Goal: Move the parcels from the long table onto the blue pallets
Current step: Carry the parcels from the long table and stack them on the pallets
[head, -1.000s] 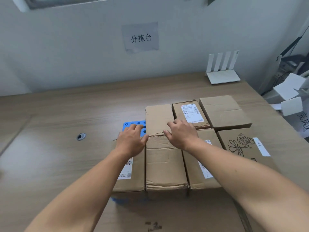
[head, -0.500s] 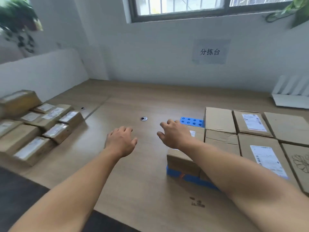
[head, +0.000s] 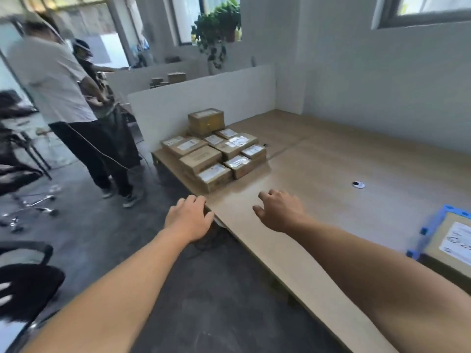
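Several brown cardboard parcels [head: 214, 154] with white labels lie in a cluster at the far left end of the long wooden table [head: 331, 174], one taller box stacked at the back. My left hand [head: 190, 217] hovers over the table's front edge, fingers apart, holding nothing. My right hand [head: 279, 211] is above the bare tabletop, also empty with fingers spread. Both hands are well short of the parcels. At the right edge, a corner of a blue pallet [head: 433, 225] shows with a labelled parcel [head: 456, 243] on it.
Two people [head: 58, 98] stand on the floor left of the table, near the parcels. Black office chairs [head: 23, 276] are at the left. A white partition [head: 204, 103] rises behind the parcels. A round cable hole [head: 358, 184] sits in the tabletop.
My view has swung left from the pallet with its boxes to the parcels at the table's left end. Both hands left the boxes and now reach out empty toward the left.
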